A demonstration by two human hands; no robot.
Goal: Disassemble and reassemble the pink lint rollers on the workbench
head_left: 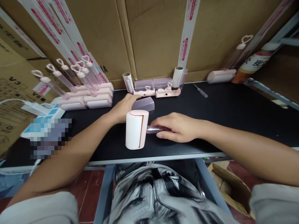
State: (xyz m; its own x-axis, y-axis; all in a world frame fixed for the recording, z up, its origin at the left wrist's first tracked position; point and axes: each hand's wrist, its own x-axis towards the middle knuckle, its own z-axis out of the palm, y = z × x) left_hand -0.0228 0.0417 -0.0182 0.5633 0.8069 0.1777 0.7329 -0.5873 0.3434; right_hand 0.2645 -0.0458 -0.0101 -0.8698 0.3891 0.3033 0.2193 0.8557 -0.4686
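Seated person at a black tabletop (233,109), seen from above; the right hand (178,127) is closing its fingers around the clear handle (153,129) of a lint roller (136,129), which is lying near the front edge of the tabletop with its white paper roll in a pink frame; the left hand (123,107) is resting just behind the roller, its fingertips curling onto a translucent cover (143,104) that is lying flat beside it, so both hands are holding parts rather than standing wide. Judging by this arrangement, the step in hand is the fitting of the cover to the roller; the next move is calling for the cover to be lifted, turned with its hollow toward the roll, and lined up along the frame while the right hand is keeping the handle steady. Finished rollers (86,96), with heart-topped handles, are stacking up at the left rear; loose pink frames (157,92), spare covers (153,84) and paper rolls (177,77) are lying along the cardboard boxes (151,37) behind; a screwdriver (200,90) is lying to the right.
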